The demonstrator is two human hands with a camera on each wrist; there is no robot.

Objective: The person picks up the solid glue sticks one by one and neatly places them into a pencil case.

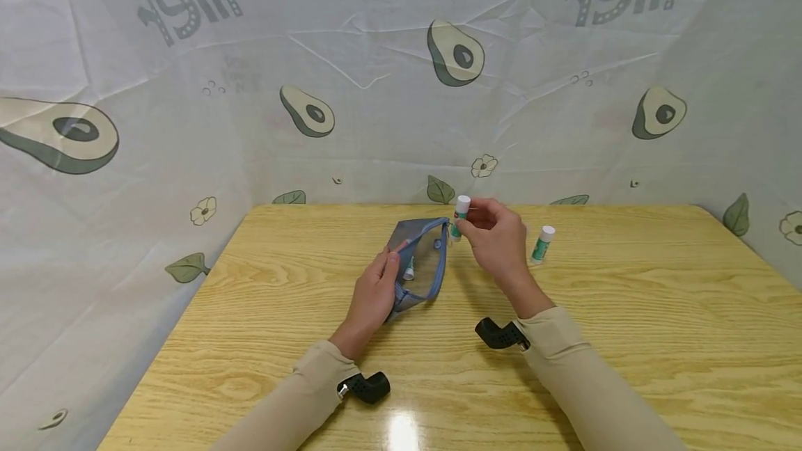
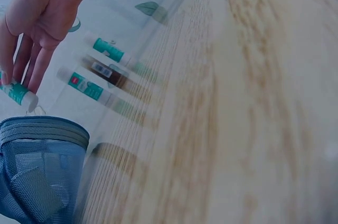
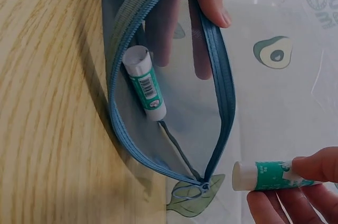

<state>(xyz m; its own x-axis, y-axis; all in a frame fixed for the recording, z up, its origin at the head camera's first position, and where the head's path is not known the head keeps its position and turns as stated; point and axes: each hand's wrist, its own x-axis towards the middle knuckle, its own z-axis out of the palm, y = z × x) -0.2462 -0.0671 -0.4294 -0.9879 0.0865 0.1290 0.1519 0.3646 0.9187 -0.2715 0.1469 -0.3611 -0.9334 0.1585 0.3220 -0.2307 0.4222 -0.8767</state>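
My left hand [image 1: 372, 294] grips the side of a blue mesh zipper pouch [image 1: 423, 227], thumb outside and fingers behind the mesh. The pouch is unzipped, its mouth facing right, and a glue stick [image 3: 144, 84] with a green label lies inside. My right hand [image 1: 499, 236] pinches another white-and-green glue stick [image 1: 461, 209] between thumb and fingers, just outside the pouch's far right corner. In the right wrist view, that held glue stick [image 3: 272, 175] is apart from the zipper edge, one white end towards the pouch.
A glue stick [image 1: 543, 245] stands upright on the wooden table [image 1: 626, 312], right of my right hand. The left wrist view shows it blurred among others, including a brown-looking tube [image 2: 108, 72]. An avocado-print sheet [image 1: 376, 54] hangs behind the table.
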